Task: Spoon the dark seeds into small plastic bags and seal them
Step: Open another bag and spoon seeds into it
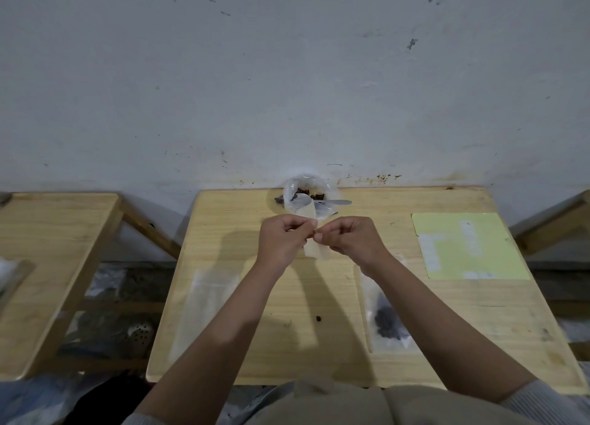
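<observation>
1. Beyond our fingers, at the far edge of the table (242, 297), sits an open clear bag (306, 190) of dark seeds (316, 197), with a metal spoon (332, 202) lying across it, handle pointing right.
2. Right of our fingers lies a pale green sheet (469, 245); another wooden table (54, 249) stands well apart on the left.
3. Below our fingers a single loose seed (318, 318) lies on the wood.
4. Our left hand (281, 242) and right hand (354, 242) both pinch a small empty plastic bag (311, 233), fingers curled, held above the table between us and the seeds.
5. Near our right wrist lies a filled bag (388, 322) with dark seeds inside; near the left forearm lies a flat empty bag (204, 306).
</observation>
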Available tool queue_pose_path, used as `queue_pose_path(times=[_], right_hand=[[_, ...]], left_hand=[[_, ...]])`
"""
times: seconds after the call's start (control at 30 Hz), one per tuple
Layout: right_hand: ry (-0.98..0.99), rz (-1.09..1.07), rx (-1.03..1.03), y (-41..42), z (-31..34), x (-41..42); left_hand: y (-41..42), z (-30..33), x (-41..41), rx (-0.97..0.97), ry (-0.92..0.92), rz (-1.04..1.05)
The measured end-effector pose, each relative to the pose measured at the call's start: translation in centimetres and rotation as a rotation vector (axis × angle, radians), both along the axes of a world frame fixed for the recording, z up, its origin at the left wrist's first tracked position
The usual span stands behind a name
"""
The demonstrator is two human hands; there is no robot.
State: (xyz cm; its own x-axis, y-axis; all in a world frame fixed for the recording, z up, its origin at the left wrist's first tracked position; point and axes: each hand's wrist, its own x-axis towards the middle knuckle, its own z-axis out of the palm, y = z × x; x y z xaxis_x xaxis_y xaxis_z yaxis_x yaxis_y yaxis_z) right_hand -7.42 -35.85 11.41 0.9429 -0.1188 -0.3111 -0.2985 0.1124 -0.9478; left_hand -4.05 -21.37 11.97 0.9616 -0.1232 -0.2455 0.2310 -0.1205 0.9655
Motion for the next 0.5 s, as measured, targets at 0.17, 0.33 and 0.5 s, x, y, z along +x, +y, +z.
queue_pose_path(times=[0.17,0.33,0.5], right_hand=[[0.019,0.037,-0.003,0.1,-0.1,0.0],[-0.003,0.069,-0.041,0.3,0.3,0.0],[-0.059,0.022,-0.278,1.3,0.1,0.2]], left_hand=[[0.2,0.1,0.0,0.052,-0.014,-0.013],[0.6,0.4,0.1,0.043,0.021,-0.014],[0.6,0.7,0.2,0.054,0.033,-0.014]])
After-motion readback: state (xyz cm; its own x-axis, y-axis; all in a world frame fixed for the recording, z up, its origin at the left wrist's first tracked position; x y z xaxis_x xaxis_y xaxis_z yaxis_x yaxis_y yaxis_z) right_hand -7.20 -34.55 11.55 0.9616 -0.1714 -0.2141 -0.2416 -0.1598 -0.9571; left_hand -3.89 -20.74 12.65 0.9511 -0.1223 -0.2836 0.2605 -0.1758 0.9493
